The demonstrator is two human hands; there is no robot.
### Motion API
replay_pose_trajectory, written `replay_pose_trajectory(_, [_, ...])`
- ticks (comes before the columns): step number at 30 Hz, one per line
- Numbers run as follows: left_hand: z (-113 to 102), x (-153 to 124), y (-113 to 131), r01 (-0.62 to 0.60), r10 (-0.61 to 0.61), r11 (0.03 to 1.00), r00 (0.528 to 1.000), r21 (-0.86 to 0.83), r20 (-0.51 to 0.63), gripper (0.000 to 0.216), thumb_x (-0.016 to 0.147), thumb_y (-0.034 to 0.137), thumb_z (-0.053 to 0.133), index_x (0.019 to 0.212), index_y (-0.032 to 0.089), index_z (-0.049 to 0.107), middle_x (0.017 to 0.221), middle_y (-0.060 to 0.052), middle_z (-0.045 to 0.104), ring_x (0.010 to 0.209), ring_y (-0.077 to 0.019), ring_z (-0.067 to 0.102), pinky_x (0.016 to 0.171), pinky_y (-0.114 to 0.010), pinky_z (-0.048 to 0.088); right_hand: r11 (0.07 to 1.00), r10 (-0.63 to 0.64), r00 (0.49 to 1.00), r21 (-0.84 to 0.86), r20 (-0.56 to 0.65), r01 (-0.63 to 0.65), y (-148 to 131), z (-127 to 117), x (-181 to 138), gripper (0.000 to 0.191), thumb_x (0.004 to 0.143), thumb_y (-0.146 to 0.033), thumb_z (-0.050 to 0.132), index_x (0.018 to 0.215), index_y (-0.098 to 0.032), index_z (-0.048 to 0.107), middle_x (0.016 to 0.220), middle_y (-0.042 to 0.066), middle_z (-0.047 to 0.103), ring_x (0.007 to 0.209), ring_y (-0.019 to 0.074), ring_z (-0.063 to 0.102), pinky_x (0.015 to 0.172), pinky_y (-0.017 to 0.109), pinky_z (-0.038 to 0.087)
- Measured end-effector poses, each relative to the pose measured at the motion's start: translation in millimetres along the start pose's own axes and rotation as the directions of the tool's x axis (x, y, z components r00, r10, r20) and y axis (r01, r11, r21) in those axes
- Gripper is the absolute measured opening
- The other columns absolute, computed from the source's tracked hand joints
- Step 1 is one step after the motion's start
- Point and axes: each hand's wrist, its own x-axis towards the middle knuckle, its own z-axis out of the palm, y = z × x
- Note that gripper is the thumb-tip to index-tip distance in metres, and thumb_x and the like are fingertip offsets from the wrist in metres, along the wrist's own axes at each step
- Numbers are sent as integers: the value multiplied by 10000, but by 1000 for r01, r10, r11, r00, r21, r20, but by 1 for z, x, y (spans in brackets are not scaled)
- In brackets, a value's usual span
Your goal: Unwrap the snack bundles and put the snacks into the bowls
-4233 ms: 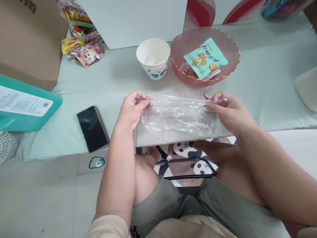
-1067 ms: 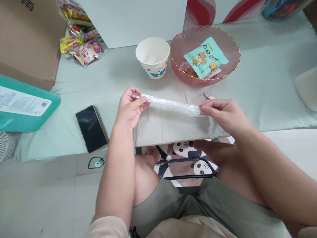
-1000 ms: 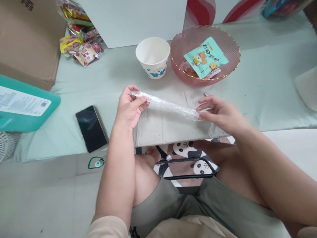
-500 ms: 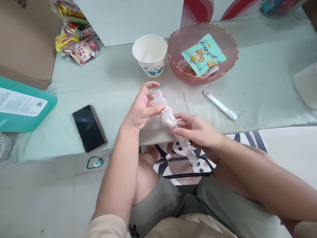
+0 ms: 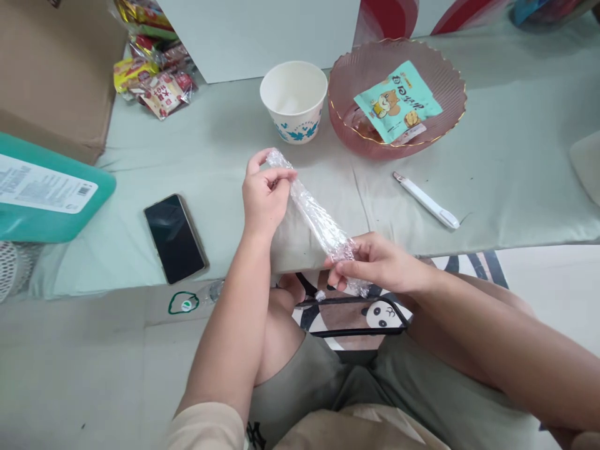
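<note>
The rolled wrap [image 5: 315,215] is clear, crinkly, shiny plastic. The cup [image 5: 293,101] is matt paper. The phone [image 5: 175,237] is glossy.

Pale-green tablecloth [image 5: 515,156], white floor [image 5: 553,275]

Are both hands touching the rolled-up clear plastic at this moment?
Touching. The head view shows the left hand pinching the upper end of the plastic roll, and the right hand closed around its lower end, with no gap at either grip.
</note>
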Motion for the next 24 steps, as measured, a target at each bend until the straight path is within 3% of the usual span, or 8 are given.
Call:
replay_pose_trajectory(3, [-5,-1,3,-17,18,999,999,-30,31,156,788,84,657,727,203,738,1423,-51,584,1400,-307,524,1041,-388,564,1000,-28,998,-9,54,29,0,-4,-7,377,793,-498,833,848,-138,737,758,49,769,655,107,709,665,239,595])
replay_pose_trajectory(7, [-7,-7,7,-95,108,993,974,-76,198,53,755,169,768,798,199,756,1537,-69,519,1410,-351,517,1047,-411,552,981,-192,981,30,30,191,-2,-12,-18,405,805,-565,807,889,-178,719,708,20,729,572,117,668,596,270,566])
replay_pose_trajectory(11, [0,-11,2,-195,170,980,925,39,341,166,729,293,846,836,191,770,1569,-119,489,1268,-317,599,1106,-450,501,932,-356,920,6,-166,362,-9,-23,-27,512,778,-646,771,1108,-270,664,736,-26,687,463,101,561,585,322,529])
replay_pose_trajectory(14, [6,-14,-1,-255,191,961,892,107,409,157,806,358,786,793,202,776,1473,-124,561,1049,-242,634,1067,-453,511,921,-389,867,-100,-311,378,-17,-32,-30,664,767,-733,682,1301,-353,576,776,-31,662,457,102,507,622,366,516])
replay_pose_trajectory(18, [7,-23,8,-259,176,960,853,108,491,210,804,399,787,692,223,764,1443,-100,569,1140,-259,586,1062,-444,500,909,-412,796,-136,-443,394,-24,-41,-29,679,834,-704,580,1442,-422,470,791,-31,644,489,118,474,636,365,491])
replay_pose_trajectory(21, [5,-35,19,-207,136,977,791,52,596,225,781,391,799,629,230,756,1480,-79,556,1298,-296,549,1101,-469,479,898,-418,736,-123,-532,421,-24,-46,-24,586,887,-613,594,1418,-376,521,694,-53,588,468,97,427,563,296,429])
replay_pose_trajectory(24, [5,-45,29,-133,135,989,687,-58,714,206,780,383,810,620,256,775,1550,-32,525,1406,-303,518,1204,-500,413,895,-442,683,-240,-582,375,-20,-48,-17,565,919,-610,593,1376,-280,576,623,-61,549,463,93,419,522,271,374])
